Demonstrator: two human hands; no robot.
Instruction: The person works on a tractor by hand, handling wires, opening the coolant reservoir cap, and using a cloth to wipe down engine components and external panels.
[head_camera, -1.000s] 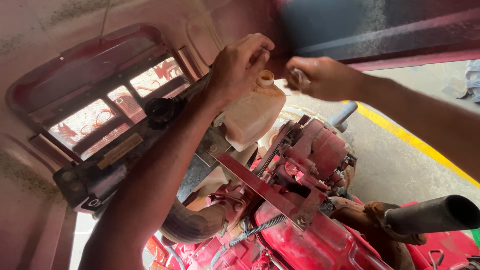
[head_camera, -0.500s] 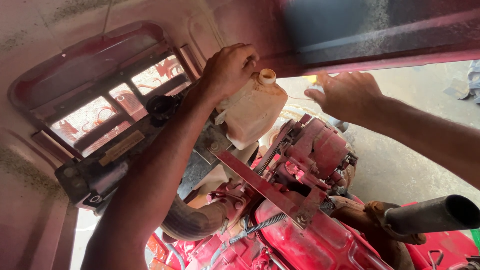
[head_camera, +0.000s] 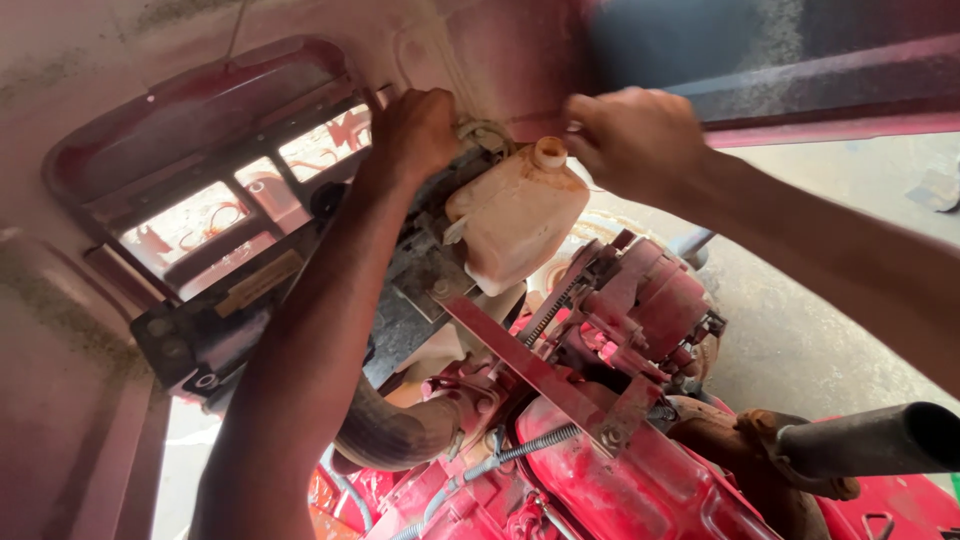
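Both hands up at a plastic reservoir under a raised red hood

Past the red engine (head_camera: 640, 480), the left hand (head_camera: 415, 135) gripped a knotted cord (head_camera: 487, 132) beside the capless reservoir (head_camera: 515, 225); right hand (head_camera: 635, 140) was blurred, its grip unclear. The tank looked light, stiff, likely greasy, best held by its body

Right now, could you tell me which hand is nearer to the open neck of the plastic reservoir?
Right. The right hand hovers just beside the open neck; the left hand sits farther off, left of it.
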